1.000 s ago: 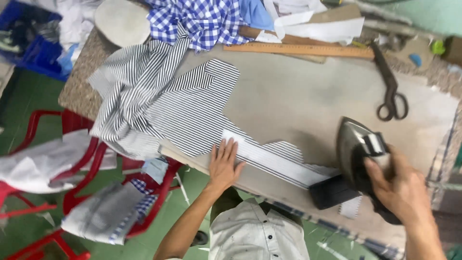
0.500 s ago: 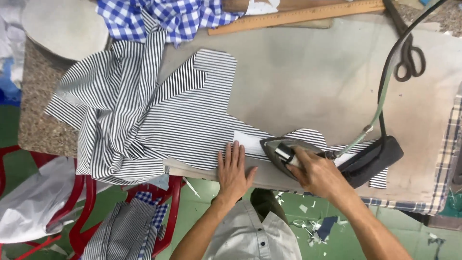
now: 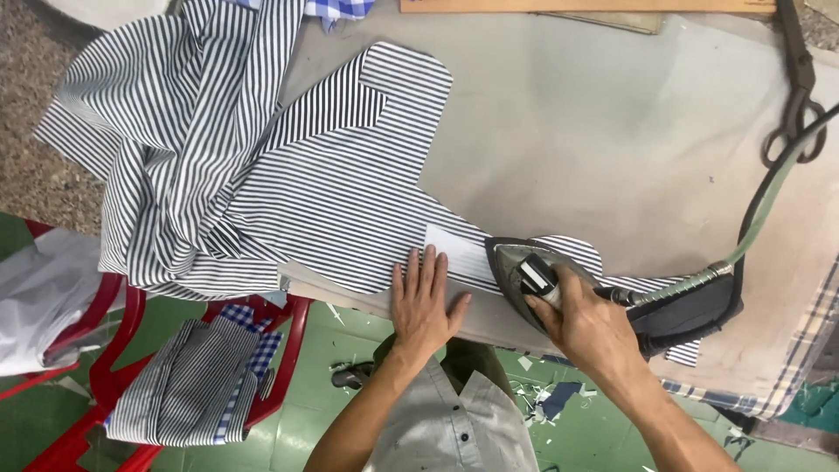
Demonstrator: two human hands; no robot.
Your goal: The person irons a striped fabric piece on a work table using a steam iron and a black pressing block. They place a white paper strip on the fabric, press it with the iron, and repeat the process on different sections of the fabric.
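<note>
Iron (image 3: 533,271) gripped by right hand (image 3: 594,328) on striped fabric (image 3: 350,192); left hand (image 3: 424,301) flat, open; grey padded table (image 3: 594,131), green floor (image 3: 332,350).

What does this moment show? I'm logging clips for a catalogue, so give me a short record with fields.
Setting: padded pressing table, seen from above
Left hand: left hand lies flat on the striped fabric, beside the iron
Right hand: right hand grips the handle of the iron
Iron: soleplate down on the striped fabric, hose trailing to the right
Nearby: scissors at the table's right, red chair holding folded cloth below
</note>
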